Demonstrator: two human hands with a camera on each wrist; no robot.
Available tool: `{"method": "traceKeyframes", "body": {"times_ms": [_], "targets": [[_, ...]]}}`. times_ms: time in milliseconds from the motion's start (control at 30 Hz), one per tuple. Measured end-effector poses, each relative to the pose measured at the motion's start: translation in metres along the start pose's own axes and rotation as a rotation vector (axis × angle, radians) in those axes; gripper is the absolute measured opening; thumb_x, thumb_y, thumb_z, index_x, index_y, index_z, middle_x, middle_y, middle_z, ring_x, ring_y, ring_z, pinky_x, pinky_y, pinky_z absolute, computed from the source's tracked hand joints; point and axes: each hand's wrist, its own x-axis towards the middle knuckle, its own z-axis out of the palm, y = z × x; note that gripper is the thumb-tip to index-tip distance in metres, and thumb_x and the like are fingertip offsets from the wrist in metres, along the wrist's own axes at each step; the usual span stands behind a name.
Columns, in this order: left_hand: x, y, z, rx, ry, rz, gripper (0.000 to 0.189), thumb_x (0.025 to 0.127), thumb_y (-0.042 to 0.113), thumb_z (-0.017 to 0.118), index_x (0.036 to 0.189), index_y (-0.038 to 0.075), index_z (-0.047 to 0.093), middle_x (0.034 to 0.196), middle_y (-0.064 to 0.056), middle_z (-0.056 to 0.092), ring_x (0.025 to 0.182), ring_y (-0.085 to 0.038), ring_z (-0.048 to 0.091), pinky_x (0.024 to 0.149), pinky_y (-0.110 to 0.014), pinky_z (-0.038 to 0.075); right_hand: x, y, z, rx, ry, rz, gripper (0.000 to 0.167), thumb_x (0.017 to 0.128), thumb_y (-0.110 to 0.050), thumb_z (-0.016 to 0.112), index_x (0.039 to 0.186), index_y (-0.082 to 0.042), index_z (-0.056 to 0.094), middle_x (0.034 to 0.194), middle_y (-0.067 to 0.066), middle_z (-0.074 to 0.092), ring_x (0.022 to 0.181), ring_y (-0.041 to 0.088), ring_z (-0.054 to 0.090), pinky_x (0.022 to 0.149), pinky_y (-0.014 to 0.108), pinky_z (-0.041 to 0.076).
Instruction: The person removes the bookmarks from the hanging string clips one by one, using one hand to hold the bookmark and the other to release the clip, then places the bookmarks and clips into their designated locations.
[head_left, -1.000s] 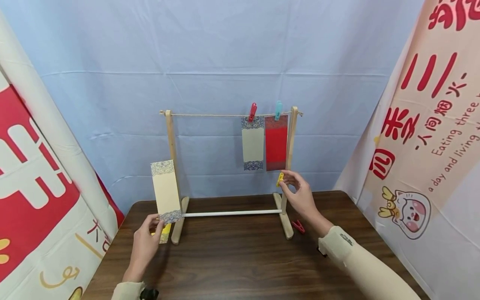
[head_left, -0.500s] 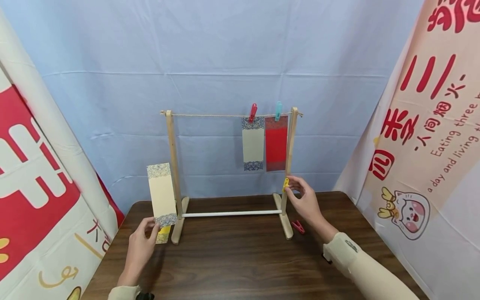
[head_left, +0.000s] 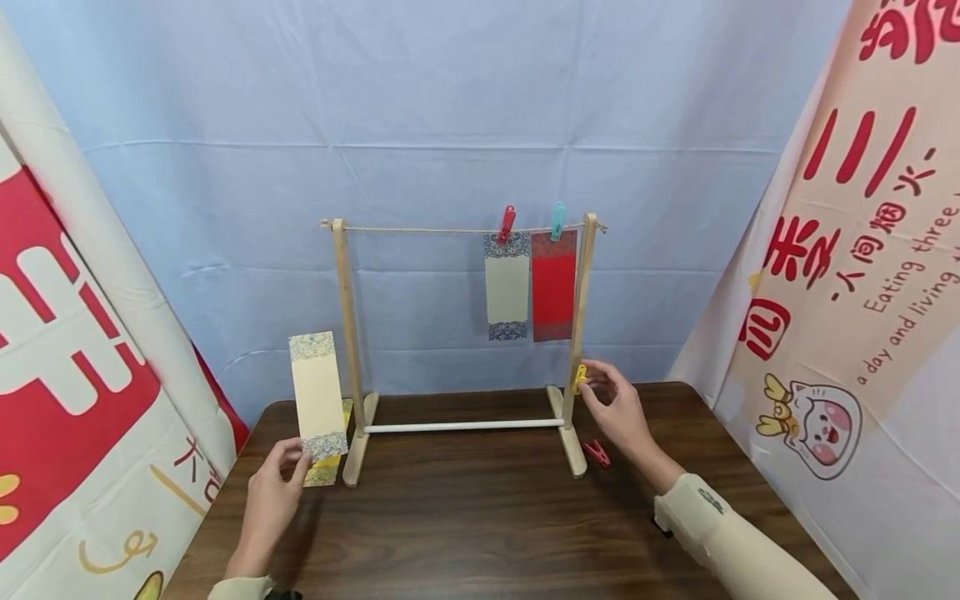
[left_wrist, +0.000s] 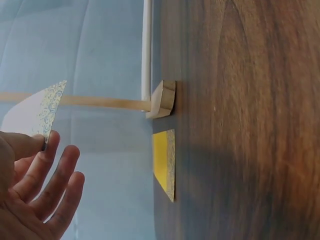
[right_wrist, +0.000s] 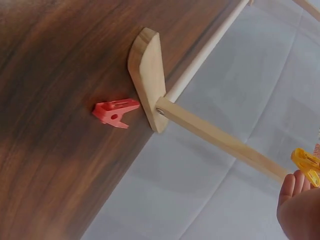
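A cream paper card with blue patterned ends is pinched at its lower edge by my left hand, near the rack's left post. My right hand pinches a yellow clothespin beside the right post; the same clothespin shows at the edge of the right wrist view. From the rope hang a grey-white card under a red clothespin and a red card under a light-blue clothespin. A yellow card lies on the table, partly hidden in the head view.
The wooden rack stands on the brown table, with a white bar low between its posts. Another red clothespin lies by the rack's right foot. A pale blue cloth hangs behind; printed banners stand at both sides.
My left hand has moved left and down with the cream card, showing more of the yellow card. My right hand has moved slightly right and down with the yellow clothespin.
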Motion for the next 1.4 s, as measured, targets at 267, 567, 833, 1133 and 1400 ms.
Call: {"method": "traceKeyframes", "body": {"times_ms": [267,567,833,1133,1400], "targets": [[-0.001,-0.008,-0.005,0.006,-0.009,-0.036,0.025,0.103,0.011,0.075,0.126,0.004,0.066,0.103,-0.010,0.081,0.096,-0.031,0.075,0.085,-0.040,0.057,-0.007,-0.004,-0.006,-0.045,-0.008,0.035,0.037,0.094,0.014,0.073,0.131,0.013,0.066,0.109,0.028,0.071,0.096,0.030,0.067,0.089,0.024,0.056],[-0.001,-0.018,-0.008,0.036,-0.033,-0.045,0.025,0.105,0.015,0.073,0.127,0.005,0.066,0.102,-0.009,0.082,0.095,-0.032,0.076,0.083,-0.042,0.058,-0.016,0.015,-0.012,-0.112,0.002,0.077,0.039,0.094,0.011,0.076,0.132,0.006,0.068,0.109,0.026,0.072,0.095,0.023,0.068,0.084,0.015,0.053],[-0.004,-0.022,-0.011,0.054,-0.060,-0.072,0.028,0.106,0.016,0.071,0.130,0.003,0.065,0.107,-0.013,0.081,0.100,-0.037,0.075,0.088,-0.052,0.058,-0.024,0.023,-0.021,-0.156,-0.019,0.130,0.036,0.097,0.002,0.077,0.133,0.002,0.070,0.110,0.021,0.073,0.095,0.017,0.068,0.084,0.023,0.056],[-0.005,-0.029,-0.013,0.058,-0.099,-0.089,0.029,0.107,0.016,0.069,0.131,0.001,0.066,0.106,-0.015,0.080,0.102,-0.039,0.074,0.089,-0.054,0.057,-0.032,0.032,-0.028,-0.255,-0.018,0.140,0.036,0.096,0.002,0.079,0.130,0.006,0.069,0.107,0.019,0.075,0.092,0.020,0.069,0.083,0.025,0.056],[-0.003,-0.036,-0.015,0.062,-0.148,-0.107,0.033,0.109,0.018,0.066,0.134,-0.002,0.064,0.108,-0.019,0.080,0.105,-0.044,0.073,0.093,-0.063,0.053,-0.037,0.038,-0.030,-0.319,-0.036,0.180,0.035,0.096,0.001,0.080,0.129,0.006,0.070,0.106,0.018,0.075,0.093,0.028,0.070,0.079,0.023,0.056]]}}
